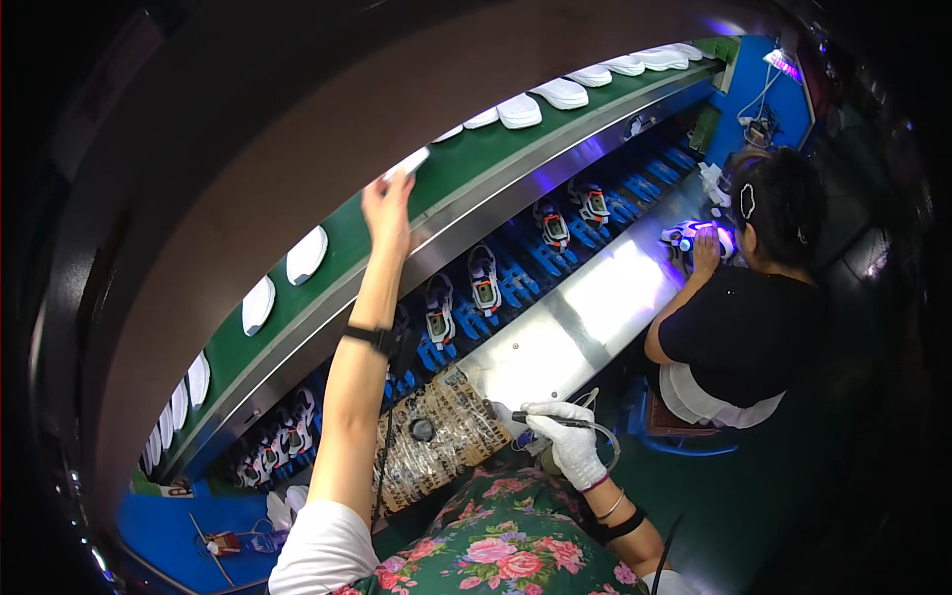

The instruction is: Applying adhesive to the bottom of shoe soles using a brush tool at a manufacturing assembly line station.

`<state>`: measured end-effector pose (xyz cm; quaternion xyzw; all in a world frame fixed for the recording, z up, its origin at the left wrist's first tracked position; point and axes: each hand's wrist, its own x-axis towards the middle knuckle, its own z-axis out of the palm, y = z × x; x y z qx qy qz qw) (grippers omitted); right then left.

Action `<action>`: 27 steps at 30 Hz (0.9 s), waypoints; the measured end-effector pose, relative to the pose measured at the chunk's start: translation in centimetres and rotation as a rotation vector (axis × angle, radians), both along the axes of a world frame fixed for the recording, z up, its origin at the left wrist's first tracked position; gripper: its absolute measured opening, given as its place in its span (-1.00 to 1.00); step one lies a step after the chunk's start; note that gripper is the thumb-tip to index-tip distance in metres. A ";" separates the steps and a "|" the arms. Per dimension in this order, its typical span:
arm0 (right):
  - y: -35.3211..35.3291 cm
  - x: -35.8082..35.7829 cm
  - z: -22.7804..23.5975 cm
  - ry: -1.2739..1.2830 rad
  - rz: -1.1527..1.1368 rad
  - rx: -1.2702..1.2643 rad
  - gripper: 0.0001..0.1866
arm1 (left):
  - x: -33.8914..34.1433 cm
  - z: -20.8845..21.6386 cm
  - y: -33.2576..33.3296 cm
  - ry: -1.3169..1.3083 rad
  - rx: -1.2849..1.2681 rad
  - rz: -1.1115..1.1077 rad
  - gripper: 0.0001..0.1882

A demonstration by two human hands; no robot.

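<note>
My bare left hand (388,210) reaches up to the green conveyor belt (362,233), its fingers closed on the near end of a white shoe sole (409,164). The hand is slightly blurred. Low in front of me, my right hand (571,442) wears a white glove and grips a black pen-shaped tool (528,417), with a grey hose or cable (614,451) curving behind it. The tool's tip points left, over the edge of the metal worktop (540,357). A taped, plastic-covered pad (436,441) with a dark round piece lies just left of it.
More white soles (307,255) lie along the upper belt. Below it, several shoe uppers (485,280) stand on a lower line with blue holders (518,285). At the right sits a co-worker (749,288), a hand on a shoe under purple light. A metal rail (436,238) edges the belt.
</note>
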<state>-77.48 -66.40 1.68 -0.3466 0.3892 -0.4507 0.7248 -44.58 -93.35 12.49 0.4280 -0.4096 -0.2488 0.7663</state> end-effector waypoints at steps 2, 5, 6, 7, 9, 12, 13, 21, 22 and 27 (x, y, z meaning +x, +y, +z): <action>-0.1 0.0 -0.4 -0.039 -0.041 0.019 -0.80 | -1.4 2.4 5.1 0.395 -0.130 -0.244 -0.62; -0.9 0.0 0.3 0.046 0.031 0.021 -0.83 | -1.5 2.6 14.4 0.486 -0.044 -0.295 -0.57; -1.2 0.3 0.9 -0.015 -0.015 0.028 -0.85 | -2.3 2.2 17.3 0.463 -0.012 -0.274 -0.51; -1.6 0.4 1.3 -0.092 -0.032 0.042 -0.86 | -3.7 2.7 20.1 0.396 0.064 -0.293 -0.42; -2.2 0.6 2.4 -0.167 -0.045 0.021 -0.86 | -3.4 0.6 24.3 0.310 0.225 -0.362 -0.21; -2.8 1.5 4.4 -0.346 -0.066 0.044 -0.82 | -3.9 -2.9 29.3 0.721 0.298 -0.595 -0.25; -2.6 1.6 5.0 -0.221 -0.033 -0.103 -0.82 | -5.4 -3.5 30.5 0.705 0.424 -0.363 -0.29; -2.2 4.5 9.1 0.198 0.188 -0.643 -0.87 | -9.3 -8.1 35.9 0.923 0.412 -0.768 -0.11; -1.9 4.9 10.1 0.184 0.202 -0.634 -0.87 | -9.6 -8.4 35.9 0.992 0.336 -0.800 -0.07; -1.9 6.0 10.4 0.211 0.082 -0.923 -0.81 | -11.2 -5.5 35.0 1.207 0.273 -0.632 0.06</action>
